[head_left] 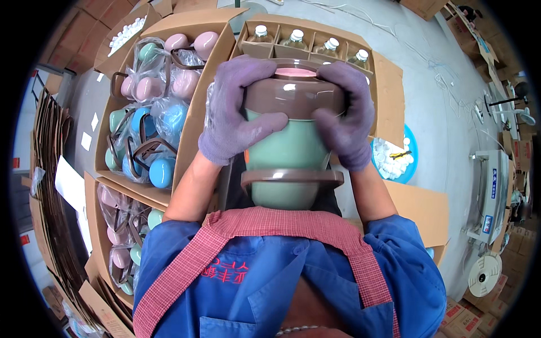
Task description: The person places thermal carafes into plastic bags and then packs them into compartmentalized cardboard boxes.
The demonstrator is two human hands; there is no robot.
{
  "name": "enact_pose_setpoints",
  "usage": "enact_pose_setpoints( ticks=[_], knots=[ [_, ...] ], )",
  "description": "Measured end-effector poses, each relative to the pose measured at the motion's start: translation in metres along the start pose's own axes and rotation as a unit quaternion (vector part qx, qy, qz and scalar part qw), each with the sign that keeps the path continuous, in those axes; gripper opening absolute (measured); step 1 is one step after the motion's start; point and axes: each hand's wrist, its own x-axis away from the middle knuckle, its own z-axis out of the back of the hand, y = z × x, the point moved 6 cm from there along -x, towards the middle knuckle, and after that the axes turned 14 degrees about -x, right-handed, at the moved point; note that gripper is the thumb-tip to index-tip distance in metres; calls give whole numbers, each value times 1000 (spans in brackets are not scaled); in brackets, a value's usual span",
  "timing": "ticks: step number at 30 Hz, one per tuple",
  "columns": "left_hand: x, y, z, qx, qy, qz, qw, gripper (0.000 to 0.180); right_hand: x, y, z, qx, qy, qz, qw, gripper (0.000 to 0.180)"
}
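A green jug with a glossy brown collar stands upright in front of my chest, above my lap. Its round mouth at the top shows pink inside. Around its lower part, on the side toward me, runs a curved brown band. My gloved left hand wraps the collar's left side, thumb across the green body. On the other side my gloved right hand curls over the collar, its thumb slightly blurred by motion. Both hands' fingertips meet the upper rim near the mouth.
At left, open cartons hold pink, blue and green jugs in clear plastic. A divided carton ahead contains several white-capped bottles. To the right sits a blue basin of white pieces. Flattened cardboard is stacked far left.
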Motion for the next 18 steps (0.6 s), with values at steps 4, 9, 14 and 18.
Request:
enact_pose_setpoints(
  ticks=[4, 9, 14, 18],
  knots=[
    [-18, 4, -6, 77, 33, -50, 995, 38, -12, 81, 21, -337, 113, -232, 905, 56],
    [-13, -77, -1, 74, -14, 132, 988, 47, -40, -22, -12, -87, -49, -57, 993, 61],
    [-36, 2, 3, 90, -66, -55, 992, 29, -26, 20, -2, -192, -6, -288, 938, 73],
    [-32, -46, 6, 222, -103, 1, 970, 35, -41, 15, -5, -187, -117, -244, 944, 61]
  ],
)
